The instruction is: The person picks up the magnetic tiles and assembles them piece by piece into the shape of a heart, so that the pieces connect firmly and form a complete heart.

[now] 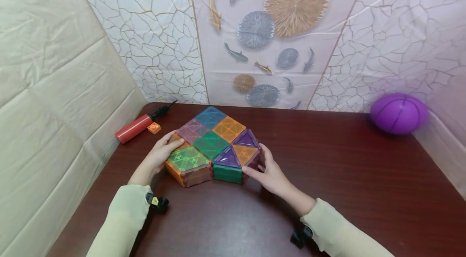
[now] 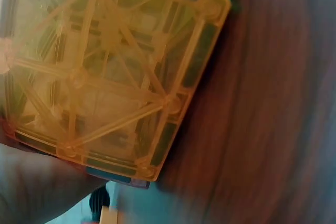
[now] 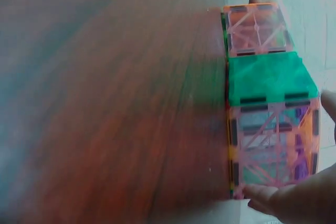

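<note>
A low structure of translucent magnetic tiles point(image 1: 212, 144) lies on the table, with blue, pink, orange, green and purple pieces on top. My left hand point(image 1: 158, 156) grips its left side, thumb over the top edge. On the right side, my right hand point(image 1: 271, 172) holds it with the thumb at the front corner and fingers along the far side wall. An orange square tile point(image 2: 105, 72) fills much of the left wrist view, the hand partly visible below it. In the right wrist view, a green side tile point(image 3: 268, 80) stands between pink ones, and fingertips touch the nearer pink tile point(image 3: 262, 150).
A red hand pump point(image 1: 134, 128) with a black end lies at the back left beside a small orange block point(image 1: 154, 128). A purple ball point(image 1: 399, 114) sits at the back right corner. Fabric-covered walls border the dark wooden table point(image 1: 327, 160).
</note>
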`<action>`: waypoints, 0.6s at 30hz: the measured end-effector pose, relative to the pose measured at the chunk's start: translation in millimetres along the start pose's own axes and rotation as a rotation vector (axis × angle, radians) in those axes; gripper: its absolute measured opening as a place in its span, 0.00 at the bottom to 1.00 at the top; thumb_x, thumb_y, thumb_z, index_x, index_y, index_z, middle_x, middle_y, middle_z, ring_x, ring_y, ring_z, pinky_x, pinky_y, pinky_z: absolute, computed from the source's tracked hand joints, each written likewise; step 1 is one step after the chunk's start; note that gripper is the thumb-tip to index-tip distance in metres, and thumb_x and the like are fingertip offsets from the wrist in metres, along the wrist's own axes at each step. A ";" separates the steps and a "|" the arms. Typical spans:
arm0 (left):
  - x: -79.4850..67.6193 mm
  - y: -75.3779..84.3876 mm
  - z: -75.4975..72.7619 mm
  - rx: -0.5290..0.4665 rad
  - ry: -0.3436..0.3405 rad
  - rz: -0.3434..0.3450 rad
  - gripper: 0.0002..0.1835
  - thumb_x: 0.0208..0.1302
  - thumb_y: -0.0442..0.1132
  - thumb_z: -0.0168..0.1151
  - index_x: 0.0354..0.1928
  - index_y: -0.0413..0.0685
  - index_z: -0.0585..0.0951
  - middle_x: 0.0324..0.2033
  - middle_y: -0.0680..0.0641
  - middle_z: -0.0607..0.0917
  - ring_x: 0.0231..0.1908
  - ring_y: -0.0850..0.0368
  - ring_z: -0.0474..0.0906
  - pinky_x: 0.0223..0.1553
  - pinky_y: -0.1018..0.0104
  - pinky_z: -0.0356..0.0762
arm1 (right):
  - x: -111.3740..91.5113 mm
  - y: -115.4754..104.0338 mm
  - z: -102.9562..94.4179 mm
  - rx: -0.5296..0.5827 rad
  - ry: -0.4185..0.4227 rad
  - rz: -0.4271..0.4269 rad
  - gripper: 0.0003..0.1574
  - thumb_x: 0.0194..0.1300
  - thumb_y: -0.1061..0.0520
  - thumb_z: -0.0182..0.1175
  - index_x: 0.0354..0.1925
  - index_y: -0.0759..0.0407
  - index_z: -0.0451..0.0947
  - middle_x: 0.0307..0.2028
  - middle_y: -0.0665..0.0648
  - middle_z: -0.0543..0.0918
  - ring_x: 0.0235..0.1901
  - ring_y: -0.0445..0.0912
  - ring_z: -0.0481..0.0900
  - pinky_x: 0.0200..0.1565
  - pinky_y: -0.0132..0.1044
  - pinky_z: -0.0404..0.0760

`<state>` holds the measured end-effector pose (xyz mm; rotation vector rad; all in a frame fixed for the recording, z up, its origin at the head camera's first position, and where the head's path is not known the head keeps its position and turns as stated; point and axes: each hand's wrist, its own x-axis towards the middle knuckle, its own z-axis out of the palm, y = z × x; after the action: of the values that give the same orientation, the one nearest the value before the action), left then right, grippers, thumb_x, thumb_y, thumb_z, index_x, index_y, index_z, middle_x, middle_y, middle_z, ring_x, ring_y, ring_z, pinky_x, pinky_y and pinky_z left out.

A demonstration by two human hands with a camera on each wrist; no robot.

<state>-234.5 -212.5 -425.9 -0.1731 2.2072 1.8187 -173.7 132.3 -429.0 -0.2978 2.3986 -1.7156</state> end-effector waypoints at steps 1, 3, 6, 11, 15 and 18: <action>-0.8 -0.1 5.7 -0.002 0.004 0.006 0.39 0.69 0.53 0.56 0.76 0.53 0.53 0.74 0.42 0.53 0.64 0.46 0.59 0.60 0.56 0.63 | -1.0 -0.6 -2.2 0.011 0.025 0.015 0.55 0.65 0.51 0.63 0.74 0.63 0.39 0.68 0.69 0.62 0.69 0.59 0.59 0.64 0.55 0.64; -3.0 -0.1 20.3 -0.028 0.025 0.020 0.37 0.69 0.50 0.57 0.75 0.51 0.54 0.73 0.41 0.56 0.62 0.46 0.61 0.60 0.55 0.63 | -1.0 -1.1 -8.7 0.028 0.082 0.047 0.51 0.67 0.51 0.60 0.73 0.65 0.42 0.64 0.70 0.67 0.65 0.60 0.65 0.64 0.54 0.64; -9.5 -0.2 45.9 -0.082 0.074 0.050 0.36 0.69 0.46 0.58 0.74 0.48 0.56 0.72 0.42 0.57 0.64 0.47 0.60 0.64 0.54 0.60 | 2.9 -2.1 -22.6 0.007 0.163 0.099 0.46 0.70 0.50 0.57 0.73 0.67 0.46 0.62 0.71 0.69 0.63 0.59 0.67 0.65 0.53 0.63; -32.7 -1.4 93.0 -0.177 0.154 0.115 0.36 0.67 0.39 0.59 0.72 0.40 0.55 0.72 0.37 0.55 0.71 0.44 0.52 0.70 0.51 0.50 | 15.5 0.7 -48.0 0.036 0.235 0.191 0.44 0.72 0.51 0.54 0.73 0.67 0.46 0.69 0.71 0.58 0.69 0.59 0.57 0.69 0.51 0.55; -59.3 -1.0 131.2 -0.214 0.194 0.156 0.34 0.63 0.34 0.61 0.68 0.38 0.58 0.58 0.35 0.72 0.50 0.50 0.75 0.52 0.61 0.74 | 32.2 5.2 -66.0 0.100 0.294 0.220 0.43 0.71 0.55 0.54 0.74 0.67 0.46 0.73 0.68 0.50 0.73 0.57 0.48 0.71 0.47 0.49; -80.0 -2.2 154.2 -0.182 0.193 0.190 0.32 0.61 0.35 0.64 0.64 0.39 0.61 0.49 0.38 0.76 0.36 0.54 0.77 0.39 0.65 0.77 | 47.0 11.0 -81.9 0.099 0.313 0.211 0.42 0.71 0.55 0.55 0.74 0.66 0.48 0.73 0.66 0.52 0.73 0.54 0.48 0.71 0.44 0.49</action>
<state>-136.8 -69.0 -431.6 -0.1873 2.2488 2.1920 -240.8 198.1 -414.6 0.2481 2.4301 -1.8894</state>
